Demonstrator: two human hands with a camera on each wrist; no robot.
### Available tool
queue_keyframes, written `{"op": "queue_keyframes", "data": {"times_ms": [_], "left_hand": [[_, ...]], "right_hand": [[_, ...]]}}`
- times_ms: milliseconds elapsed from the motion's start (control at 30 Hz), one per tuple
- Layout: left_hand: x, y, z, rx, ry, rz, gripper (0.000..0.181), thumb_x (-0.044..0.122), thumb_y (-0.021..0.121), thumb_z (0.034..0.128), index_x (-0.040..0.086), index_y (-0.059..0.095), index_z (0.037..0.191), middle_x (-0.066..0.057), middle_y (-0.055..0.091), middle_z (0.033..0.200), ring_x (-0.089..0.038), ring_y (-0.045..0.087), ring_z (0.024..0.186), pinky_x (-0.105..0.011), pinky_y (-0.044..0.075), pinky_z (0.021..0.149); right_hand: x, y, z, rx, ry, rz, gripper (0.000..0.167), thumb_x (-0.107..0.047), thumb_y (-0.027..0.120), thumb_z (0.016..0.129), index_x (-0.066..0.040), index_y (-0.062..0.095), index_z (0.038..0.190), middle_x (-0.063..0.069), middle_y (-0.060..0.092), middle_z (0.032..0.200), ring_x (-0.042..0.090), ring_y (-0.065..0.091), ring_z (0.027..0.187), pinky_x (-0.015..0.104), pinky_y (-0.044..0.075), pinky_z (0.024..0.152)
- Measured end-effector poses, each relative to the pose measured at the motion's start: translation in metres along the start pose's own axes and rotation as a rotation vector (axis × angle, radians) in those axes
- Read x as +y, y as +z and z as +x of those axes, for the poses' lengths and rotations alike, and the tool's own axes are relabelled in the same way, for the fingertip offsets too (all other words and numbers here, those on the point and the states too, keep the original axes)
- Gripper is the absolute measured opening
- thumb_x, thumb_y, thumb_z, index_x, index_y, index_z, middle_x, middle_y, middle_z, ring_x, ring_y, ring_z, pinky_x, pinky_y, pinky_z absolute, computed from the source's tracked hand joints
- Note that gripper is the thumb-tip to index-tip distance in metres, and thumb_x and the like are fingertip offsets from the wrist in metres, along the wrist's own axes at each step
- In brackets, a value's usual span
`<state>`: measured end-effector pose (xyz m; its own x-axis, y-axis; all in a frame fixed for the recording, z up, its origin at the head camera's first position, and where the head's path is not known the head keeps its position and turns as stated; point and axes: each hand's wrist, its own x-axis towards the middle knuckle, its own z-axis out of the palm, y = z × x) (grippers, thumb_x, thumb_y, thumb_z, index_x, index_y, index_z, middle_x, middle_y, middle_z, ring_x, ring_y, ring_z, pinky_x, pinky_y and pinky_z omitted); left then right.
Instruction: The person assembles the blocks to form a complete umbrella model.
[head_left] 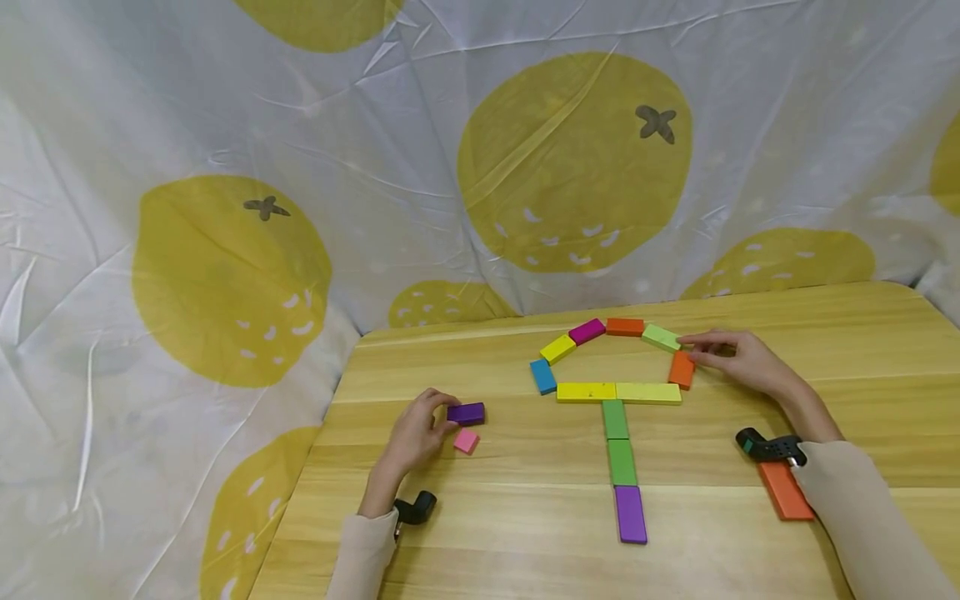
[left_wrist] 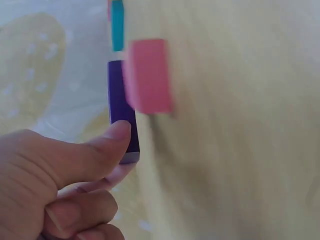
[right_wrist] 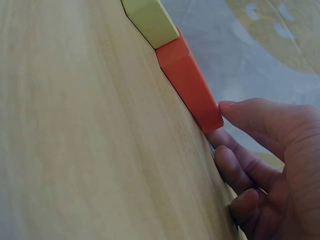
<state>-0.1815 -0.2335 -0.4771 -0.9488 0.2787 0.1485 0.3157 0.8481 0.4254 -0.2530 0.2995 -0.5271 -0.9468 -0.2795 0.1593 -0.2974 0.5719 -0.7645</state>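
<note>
My left hand [head_left: 417, 431] pinches a dark purple block [head_left: 468, 413] at one end, between thumb and fingers in the left wrist view. Just nearer than it lies a small pink block [head_left: 466, 441]. On the right, my right hand [head_left: 742, 361] touches the outer end of an orange block [head_left: 681, 372] with the thumb, its fingers reaching to the end of a light green block [head_left: 662, 337]. These two belong to an arch with a red-orange [head_left: 625, 327], a magenta [head_left: 587, 332], a yellow [head_left: 557, 349] and a blue block [head_left: 543, 377].
Beneath the arch lie a yellow block [head_left: 585, 392] and a pale yellow-green block [head_left: 648, 393] end to end. A stem of two green blocks [head_left: 621, 462] and a purple block [head_left: 631, 515] runs towards me. An orange block [head_left: 786, 492] sits by my right sleeve. Patterned cloth [head_left: 420, 167] hangs behind the wooden table [head_left: 525, 533].
</note>
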Motion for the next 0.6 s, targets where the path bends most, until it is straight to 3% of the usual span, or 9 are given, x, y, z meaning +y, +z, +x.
{"op": "queue_keyframes", "data": {"times_ms": [100,200,267,367,467,533,600], "left_hand": [[0.016,-0.006,-0.004,0.042,0.042,0.023,0.027,0.006,0.083,0.0857,0.010,0.075,0.111,-0.005,0.069,0.106,-0.007,0.043,0.066,-0.022,0.038,0.060],[0.045,-0.010,-0.017,0.029,0.131,-0.023,0.029,0.006,0.084,0.0843,0.011,0.075,0.112,-0.002,0.069,0.107,-0.005,0.042,0.064,-0.019,0.038,0.058],[0.068,-0.007,-0.031,-0.034,0.209,-0.078,0.030,0.007,0.084,0.0854,0.013,0.075,0.114,0.000,0.069,0.109,-0.006,0.045,0.066,-0.018,0.039,0.059],[0.098,0.004,-0.054,-0.185,0.317,-0.144,0.028,0.012,0.080,0.0905,0.017,0.074,0.117,0.004,0.069,0.115,-0.008,0.058,0.078,-0.016,0.046,0.069],[0.121,0.019,-0.072,-0.323,0.409,-0.121,0.023,0.019,0.076,0.0954,0.022,0.072,0.118,0.009,0.067,0.116,-0.004,0.064,0.097,-0.015,0.048,0.082],[0.132,0.027,-0.079,-0.374,0.455,-0.079,0.022,0.023,0.076,0.0960,0.023,0.072,0.118,0.012,0.065,0.115,0.001,0.063,0.104,-0.015,0.048,0.088],[0.139,0.034,-0.082,-0.409,0.479,-0.044,0.022,0.026,0.077,0.0955,0.024,0.073,0.118,0.014,0.064,0.113,0.006,0.061,0.101,-0.012,0.045,0.085]], "right_hand": [[0.000,0.001,0.000,0.008,-0.002,0.003,0.035,-0.024,0.068,0.101,-0.009,0.071,0.133,0.010,0.072,0.108,0.000,0.058,0.087,0.018,0.046,0.075],[0.001,0.004,0.001,0.002,-0.014,0.011,0.035,-0.023,0.069,0.101,-0.008,0.071,0.133,0.009,0.073,0.108,-0.001,0.058,0.087,0.018,0.047,0.075],[0.001,0.006,0.002,-0.003,-0.013,0.017,0.036,-0.023,0.069,0.101,-0.007,0.071,0.133,0.009,0.073,0.107,0.000,0.059,0.087,0.018,0.047,0.075],[0.001,0.007,0.003,-0.010,-0.014,0.016,0.036,-0.024,0.068,0.101,-0.008,0.070,0.134,0.008,0.073,0.107,0.000,0.058,0.087,0.019,0.047,0.075],[0.001,0.006,0.003,-0.001,-0.009,0.016,0.035,-0.025,0.068,0.102,-0.009,0.071,0.133,0.008,0.072,0.107,0.000,0.058,0.087,0.019,0.047,0.075],[0.003,0.005,0.002,0.004,-0.012,0.015,0.035,-0.025,0.067,0.102,-0.009,0.071,0.133,0.008,0.072,0.107,0.000,0.058,0.087,0.019,0.047,0.075],[0.005,0.004,0.001,0.010,-0.014,0.017,0.035,-0.024,0.067,0.102,-0.009,0.071,0.133,0.008,0.072,0.106,0.000,0.058,0.087,0.019,0.047,0.075]]}}
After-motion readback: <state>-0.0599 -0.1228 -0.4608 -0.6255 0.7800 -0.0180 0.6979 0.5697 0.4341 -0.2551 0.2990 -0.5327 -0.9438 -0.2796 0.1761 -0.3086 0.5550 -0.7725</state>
